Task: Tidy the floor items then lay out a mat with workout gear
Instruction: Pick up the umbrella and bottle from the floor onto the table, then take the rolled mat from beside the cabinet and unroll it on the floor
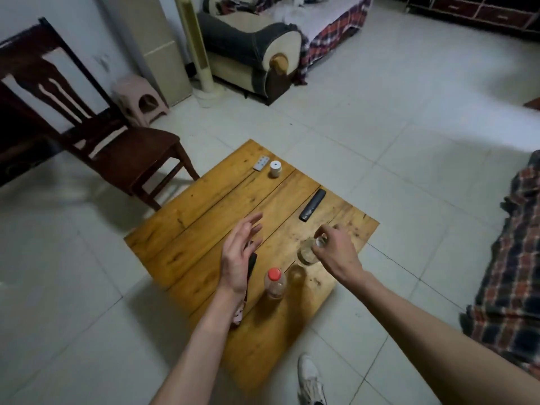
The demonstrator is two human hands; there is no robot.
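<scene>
Two bare hands over a low wooden table, one pinching a clear bottle by its neck.

The right hand [336, 252] closes its fingertips around the top of a clear plastic bottle [308, 252] standing near the table's right edge, right of frame centre; the left hand [238, 252] hovers flat and spread wide, holding nothing, above a dark flat object partly hidden beneath it. The table [204, 211] is made of yellow-brown planks with visible grain and dark seams. Below centre a second clear bottle with a round red cap [274, 283] stands upright. A slim black remote [312, 205] lies near the far right edge, and a small white-topped cylinder [275, 168] sits beside a pale flat strip [261, 163] at the far corner. A dark wooden chair [117, 147] stands at the left on glossy pale floor tiles [409, 159].
</scene>
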